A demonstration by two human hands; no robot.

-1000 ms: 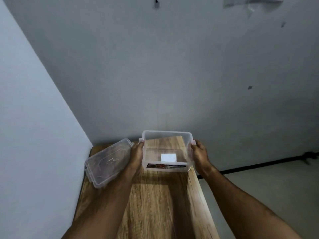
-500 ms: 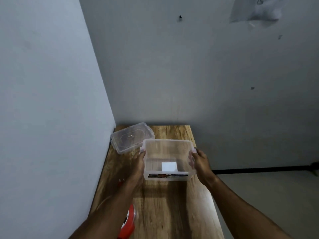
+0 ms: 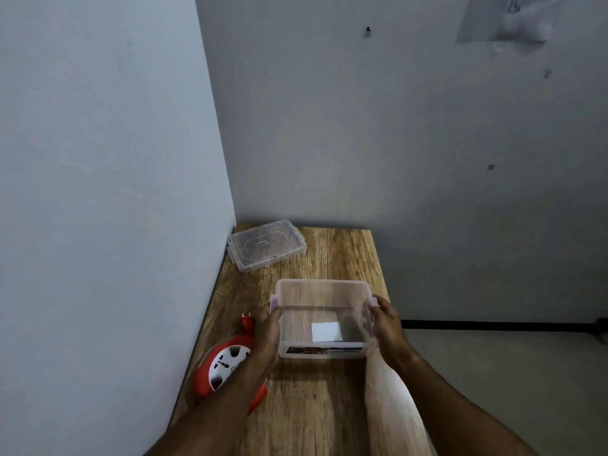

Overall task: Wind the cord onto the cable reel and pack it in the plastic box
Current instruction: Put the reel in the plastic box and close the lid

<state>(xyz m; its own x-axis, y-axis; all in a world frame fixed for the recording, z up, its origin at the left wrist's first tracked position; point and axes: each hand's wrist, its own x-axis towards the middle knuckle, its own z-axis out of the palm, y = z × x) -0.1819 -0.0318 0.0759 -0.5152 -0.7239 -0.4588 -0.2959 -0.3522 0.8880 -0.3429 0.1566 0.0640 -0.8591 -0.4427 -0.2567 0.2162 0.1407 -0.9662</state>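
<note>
On the wooden bench [image 3: 316, 406]: clear rectangular plastic box [image 3: 324, 291], lidless.
Your left hand [image 3: 268, 334] and right hand [image 3: 386, 324] clasp its ends; set it level beside the red round cable reel [image 3: 223, 365].

Open clear box [image 3: 324, 324]; red reel [image 3: 223, 363] left
</note>
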